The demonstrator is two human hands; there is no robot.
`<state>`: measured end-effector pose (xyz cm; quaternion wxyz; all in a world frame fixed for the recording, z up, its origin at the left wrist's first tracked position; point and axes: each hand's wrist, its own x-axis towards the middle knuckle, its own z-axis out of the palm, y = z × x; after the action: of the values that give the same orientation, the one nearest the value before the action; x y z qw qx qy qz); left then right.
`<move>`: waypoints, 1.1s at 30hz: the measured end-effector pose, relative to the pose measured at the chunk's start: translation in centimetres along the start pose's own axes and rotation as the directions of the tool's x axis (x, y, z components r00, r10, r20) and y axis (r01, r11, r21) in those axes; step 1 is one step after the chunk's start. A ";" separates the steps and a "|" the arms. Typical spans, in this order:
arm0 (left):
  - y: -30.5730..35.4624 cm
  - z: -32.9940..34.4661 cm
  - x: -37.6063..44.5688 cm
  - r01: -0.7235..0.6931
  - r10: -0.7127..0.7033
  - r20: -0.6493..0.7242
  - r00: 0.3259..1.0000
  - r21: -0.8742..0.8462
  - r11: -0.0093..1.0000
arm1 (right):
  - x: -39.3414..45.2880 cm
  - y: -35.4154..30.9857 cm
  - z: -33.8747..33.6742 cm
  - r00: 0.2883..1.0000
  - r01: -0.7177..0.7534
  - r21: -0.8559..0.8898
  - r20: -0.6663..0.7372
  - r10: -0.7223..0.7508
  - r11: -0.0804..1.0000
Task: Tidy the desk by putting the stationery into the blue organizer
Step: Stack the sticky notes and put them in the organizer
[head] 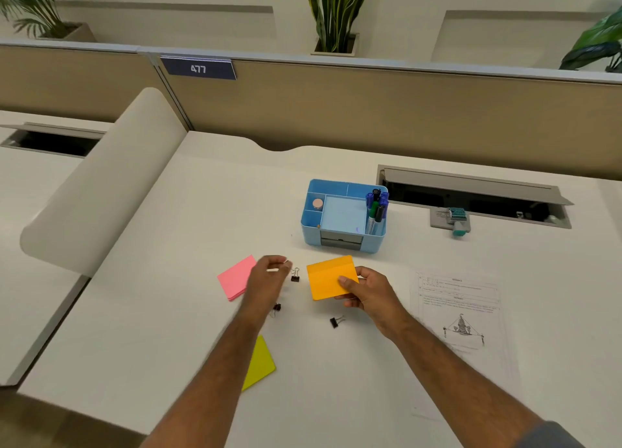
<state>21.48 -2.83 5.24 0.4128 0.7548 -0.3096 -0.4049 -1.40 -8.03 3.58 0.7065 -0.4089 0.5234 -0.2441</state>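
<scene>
- Right now your right hand (pixel 365 291) holds the orange sticky-note pad (pixel 331 277) just above the surface (pixel 353 380), thumb across its top face and fingers (pixel 346 304) curled under its right edge.
- Your left hand (pixel 266 276) hovers to the left of it, fingers (pixel 281 262) loosely curled with the tips drawn close together; the blur keeps you from telling whether they pinch anything.
- A black binder clip (pixel 295 275) lies just beside those fingertips, between your two hands.
- A second binder clip (pixel 276 308) sits partly under your left wrist, and a third binder clip (pixel 335 321) lies below the orange pad, near your right wrist.
- A pink sticky-note pad (pixel 235 277) rests flat on the surface, partly covered by your left hand.
- A yellow-green sticky-note pad (pixel 260 363) lies nearer to you, partly hidden beneath your left forearm.
- The blue organizer (pixel 343 217) stands farther back, beyond both hands; its right compartment holds upright markers (pixel 377 208), its large middle compartment shows a pale blue floor, and a small round pinkish item (pixel 317 203) sits in a left compartment.
- A printed sheet of paper (pixel 461 313) lies flat to the right of your right arm.
- A teal stamp (pixel 457 220) rests well right of the organizer, at the edge of the cable hatch (pixel 471 191).
</scene>
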 end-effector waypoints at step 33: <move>-1.9 -8.6 3.5 -0.036 0.202 -0.104 0.974 0.807 0.589 | -0.5 0.2 -0.4 0.998 0.044 -0.195 -0.036 -0.052 0.980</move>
<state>30.89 -1.53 5.18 0.0832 0.8710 -0.4684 -0.1227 -1.98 -7.71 3.66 0.6463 -0.4833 0.5492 -0.2170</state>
